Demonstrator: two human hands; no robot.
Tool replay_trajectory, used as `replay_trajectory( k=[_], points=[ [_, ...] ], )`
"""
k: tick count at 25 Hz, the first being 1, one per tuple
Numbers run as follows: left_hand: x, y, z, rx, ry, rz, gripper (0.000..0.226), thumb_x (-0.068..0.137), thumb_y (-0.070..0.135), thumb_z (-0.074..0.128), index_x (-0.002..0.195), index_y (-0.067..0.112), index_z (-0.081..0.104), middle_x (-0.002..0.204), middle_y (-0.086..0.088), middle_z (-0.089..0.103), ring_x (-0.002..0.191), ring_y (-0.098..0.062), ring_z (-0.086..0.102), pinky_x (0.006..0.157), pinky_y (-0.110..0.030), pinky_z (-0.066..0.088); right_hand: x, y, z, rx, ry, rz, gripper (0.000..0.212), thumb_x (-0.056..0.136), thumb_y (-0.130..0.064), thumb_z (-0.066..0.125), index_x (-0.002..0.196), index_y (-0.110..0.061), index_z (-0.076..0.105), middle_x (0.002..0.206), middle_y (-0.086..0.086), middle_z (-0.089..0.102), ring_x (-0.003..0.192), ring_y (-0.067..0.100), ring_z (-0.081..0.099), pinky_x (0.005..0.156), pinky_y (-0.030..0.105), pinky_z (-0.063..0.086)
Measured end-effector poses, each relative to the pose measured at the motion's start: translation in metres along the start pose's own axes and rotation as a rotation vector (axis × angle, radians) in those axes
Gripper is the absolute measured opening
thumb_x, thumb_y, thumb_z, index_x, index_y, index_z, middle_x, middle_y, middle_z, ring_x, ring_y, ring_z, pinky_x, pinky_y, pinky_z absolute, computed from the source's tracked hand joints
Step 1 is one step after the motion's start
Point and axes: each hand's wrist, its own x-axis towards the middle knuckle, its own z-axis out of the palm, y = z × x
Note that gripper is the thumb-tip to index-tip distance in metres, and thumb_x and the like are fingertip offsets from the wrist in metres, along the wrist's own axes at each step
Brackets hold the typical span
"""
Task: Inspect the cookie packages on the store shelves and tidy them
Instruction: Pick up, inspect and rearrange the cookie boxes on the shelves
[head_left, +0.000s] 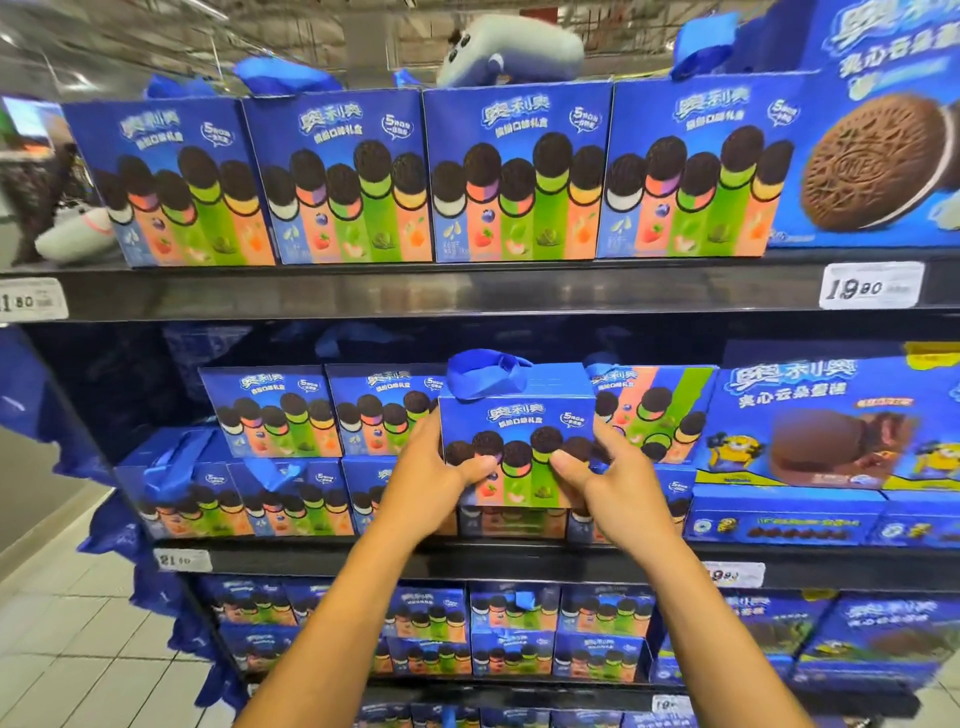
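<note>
A blue cookie gift box with a ribbon handle on top is held in front of the middle shelf, about midway along its front edge and raised above the lower row of boxes. The box is gripped at both sides: the left hand is curled round its left edge with the thumb pressed on the printed face, and the right hand is curled round its right edge in the same manner. The box is upright and faces outward.

Behind it and to its left, two matching boxes are stacked on a lower row; to its right a tilted box leans out of line. Toward the right end of the shelf, cake boxes are stacked. On the top shelf, four matching boxes are lined along the front edge.

The step in hand is judged to be placement or alignment of the held box within the upper row. The next move is judged to require that the box be set level into the gap and squared with its neighbours; the tilted box is likely to need straightening.

The bottom of the held box and the gap behind it are hidden by the hands. The price tags are blurred, and the lowest shelves are cut off at the frame edge.
</note>
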Motion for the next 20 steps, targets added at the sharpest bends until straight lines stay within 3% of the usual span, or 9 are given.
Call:
replay_trajectory(
  k=[3,6,10,13,15,20],
  points=[
    [0.007,-0.003,0.006,0.029,0.101,0.024,0.039,0.079,0.014,0.08,0.106,0.033,0.062,0.099,0.021,0.063,0.083,0.014,0.062,0.064,-0.003,0.045,0.009,0.0,0.003,-0.157,0.029,-0.041,0.04,0.09,-0.019,0.074,0.128,-0.03,0.063,0.115,-0.018,0.068,0.106,0.002,0.061,0.089,0.022,0.048],
    [0.014,-0.001,0.014,0.1,0.181,0.037,0.042,0.076,0.018,0.082,0.113,0.025,0.064,0.099,0.018,0.058,0.084,0.014,0.058,0.063,-0.001,0.041,0.018,0.0,0.003,-0.33,0.123,-0.066,0.037,0.088,-0.029,0.075,0.123,-0.023,0.065,0.104,-0.008,0.059,0.093,0.009,0.057,0.08,0.031,0.047],
    [0.016,-0.001,0.021,0.222,0.239,0.025,0.048,0.074,0.029,0.085,0.115,0.024,0.061,0.101,0.012,0.057,0.087,0.001,0.057,0.066,-0.012,0.042,0.021,0.001,0.0,-0.429,0.207,-0.017,0.048,0.083,-0.037,0.08,0.124,-0.021,0.061,0.1,-0.006,0.058,0.084,0.017,0.06,0.078,0.037,0.051],
    [0.015,-0.009,0.013,0.185,0.152,-0.016,0.058,0.081,0.022,0.08,0.132,0.02,0.053,0.119,0.005,0.057,0.103,-0.012,0.058,0.084,-0.026,0.049,0.017,0.008,-0.007,-0.265,0.129,-0.003,0.044,0.085,-0.023,0.08,0.12,-0.033,0.055,0.1,-0.01,0.06,0.083,0.01,0.063,0.08,0.035,0.055],
    [0.017,-0.012,0.007,0.168,0.123,-0.045,0.058,0.085,0.015,0.075,0.136,0.017,0.049,0.118,0.002,0.057,0.103,-0.014,0.057,0.088,-0.028,0.05,0.017,0.015,-0.013,-0.211,0.081,-0.003,0.041,0.086,-0.016,0.078,0.109,-0.04,0.053,0.1,-0.007,0.062,0.08,0.007,0.063,0.08,0.032,0.055],
    [0.025,-0.013,0.009,0.274,0.238,-0.093,0.026,0.084,0.023,0.076,0.096,0.013,0.056,0.082,-0.001,0.054,0.073,-0.019,0.051,0.069,-0.04,0.049,0.023,0.022,-0.012,-0.338,0.138,0.032,0.02,0.086,-0.031,0.077,0.08,-0.03,0.057,0.079,-0.01,0.067,0.074,0.016,0.065,0.07,0.039,0.053]
  ],
)
